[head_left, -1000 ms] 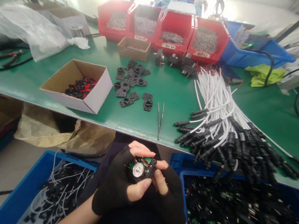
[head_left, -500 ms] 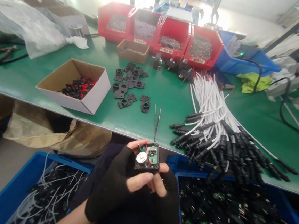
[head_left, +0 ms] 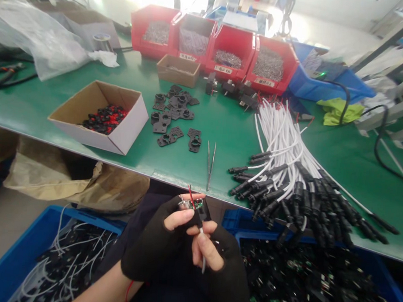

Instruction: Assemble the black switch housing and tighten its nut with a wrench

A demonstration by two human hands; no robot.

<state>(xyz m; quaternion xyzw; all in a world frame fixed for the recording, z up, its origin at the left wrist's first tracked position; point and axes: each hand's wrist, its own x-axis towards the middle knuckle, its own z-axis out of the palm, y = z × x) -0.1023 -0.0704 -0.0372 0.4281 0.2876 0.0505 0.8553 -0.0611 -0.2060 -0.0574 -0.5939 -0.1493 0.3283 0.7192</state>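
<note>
My left hand, in a black fingerless glove, grips a small black housing with a green circuit board, a round metal part and red and black wires. The housing is tilted, so its inside shows only in part. My right hand, gloved alike, pinches a white cable where it meets the near side of the housing; the cable's end hangs below the fingers. Just beyond my hands, metal tweezers lie near the bench edge.
On the green bench lie black plates, a carton of red and black parts and a heap of white cables. Red bins line the back. Blue crates stand below left and right.
The housing has been tipped up, its open face turned away from view. My right hand has moved from the housing's corner to pinch the white cable, which now shows.
</note>
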